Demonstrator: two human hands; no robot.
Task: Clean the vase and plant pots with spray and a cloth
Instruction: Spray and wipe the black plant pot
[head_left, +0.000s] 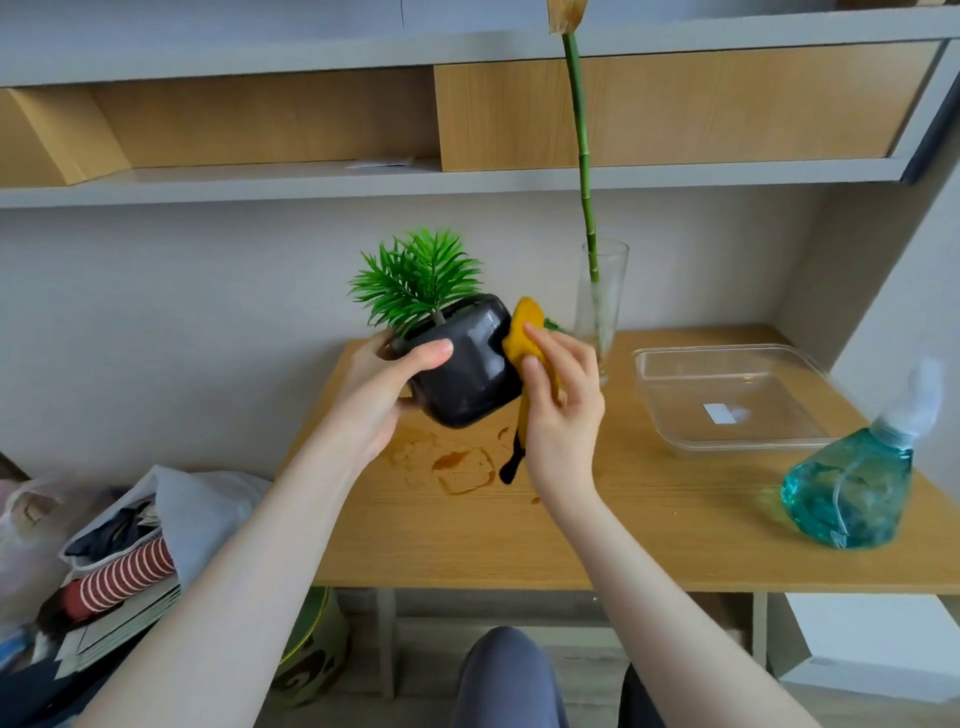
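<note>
Wiping in progress: the left hand (374, 384) is gripping the glossy black rounded plant pot (462, 364), holding it aloft over the light wooden table (597, 519), tilted, its green plastic fern (415, 280) leaning up-left. The right hand (558, 410) is pinching the mustard-yellow cloth (524, 332), pressing it against the pot's right flank. Just behind is standing the tall clear glass vase (602, 306), seemingly closest to any rightward stroke. The clear plastic tray (727, 441) and teal spray bottle (852, 483) are lying well right.
</note>
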